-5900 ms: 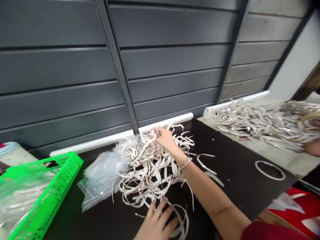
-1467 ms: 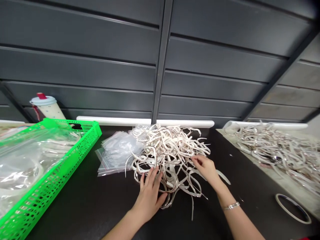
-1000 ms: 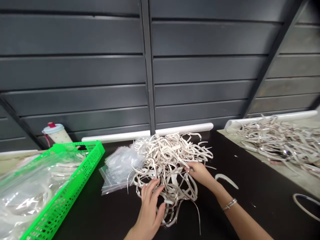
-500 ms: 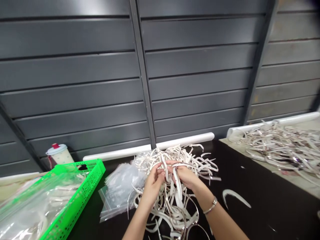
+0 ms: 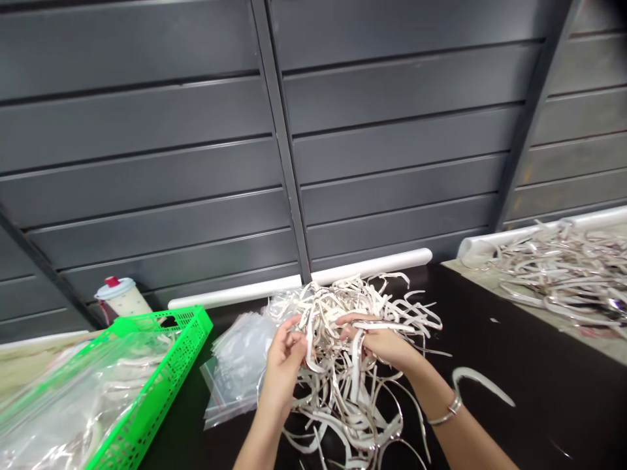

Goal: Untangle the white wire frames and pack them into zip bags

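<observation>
My left hand is closed, its thumb and fingers pinching a curved white-and-silver strip that bends downward. To its right, my right hand is closed around another white-and-silver strip, which hangs from the fingers. A shiny band crosses the back of that hand. Both hands are above a tangled pile of similar strips, which spreads behind and in front of them. A stack of clear plastic bags lies just left of my left hand.
A bright green plastic crate holding a large clear bag of strips stands at left, with a lidded cup behind it. One loose strip lies on the black table. Another heap of strips fills the far right. A grey panelled wall rises behind.
My hands have moved apart, the left to the left and the right to the right, each with a strip. The camera view has shifted slightly.
</observation>
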Available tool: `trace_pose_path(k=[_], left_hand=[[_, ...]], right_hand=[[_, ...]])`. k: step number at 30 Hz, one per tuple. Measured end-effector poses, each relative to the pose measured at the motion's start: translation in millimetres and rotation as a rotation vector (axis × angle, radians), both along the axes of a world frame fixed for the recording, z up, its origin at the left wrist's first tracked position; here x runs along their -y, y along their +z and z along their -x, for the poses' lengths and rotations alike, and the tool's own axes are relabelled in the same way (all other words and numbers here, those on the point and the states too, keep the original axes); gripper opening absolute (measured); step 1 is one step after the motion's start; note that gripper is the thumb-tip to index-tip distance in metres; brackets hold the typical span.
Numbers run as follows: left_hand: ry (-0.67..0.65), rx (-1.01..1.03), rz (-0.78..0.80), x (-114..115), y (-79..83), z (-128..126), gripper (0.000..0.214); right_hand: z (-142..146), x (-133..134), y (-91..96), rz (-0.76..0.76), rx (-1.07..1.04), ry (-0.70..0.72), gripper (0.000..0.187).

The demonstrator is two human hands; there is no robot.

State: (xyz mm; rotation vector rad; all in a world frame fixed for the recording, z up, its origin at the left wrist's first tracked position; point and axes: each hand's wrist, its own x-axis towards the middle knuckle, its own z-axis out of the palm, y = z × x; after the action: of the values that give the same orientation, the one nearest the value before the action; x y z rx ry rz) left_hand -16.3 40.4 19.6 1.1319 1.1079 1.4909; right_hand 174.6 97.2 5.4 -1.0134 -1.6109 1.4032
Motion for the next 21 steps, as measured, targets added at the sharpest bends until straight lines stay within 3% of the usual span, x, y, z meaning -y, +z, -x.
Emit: trace_pose_path(k=[3,7,10,12,17,21], left_hand=[[0.059,0.078,0.009,4.6,7.1,2.8,0.043],[0.056,0.068,0.060,9.4,10.2,1.7,0.035],[0.029,0.035,0.074,12.6,10.5,-0.1,0.035],[0.014,0.012,0.082,14.3,11.0,-0.9,0.037],[0.005,-0.008,0.046,16.1,10.3,-1.2,0.038],[0.033,-0.023,-0.008,18.4,7.4,-4.6,0.027]], right_hand=[[-5.7,0.7,-0.3,-0.172,0.183,0.098,0.022],[-4.2,2.5,2.5,-0.479,0.254,0.152,0.024],[-3.2,3.2,7.5,-0.561,0.239,0.130,0.025],[-4.2,4.0,11.4,-0.499,0.172,0.135,0.024],[-6.9,10.5,18.7,-0.183,-0.116,0.216,0.030],[-3.1,18.8,19.2,-0.007,-0.257,0.471,0.037]])
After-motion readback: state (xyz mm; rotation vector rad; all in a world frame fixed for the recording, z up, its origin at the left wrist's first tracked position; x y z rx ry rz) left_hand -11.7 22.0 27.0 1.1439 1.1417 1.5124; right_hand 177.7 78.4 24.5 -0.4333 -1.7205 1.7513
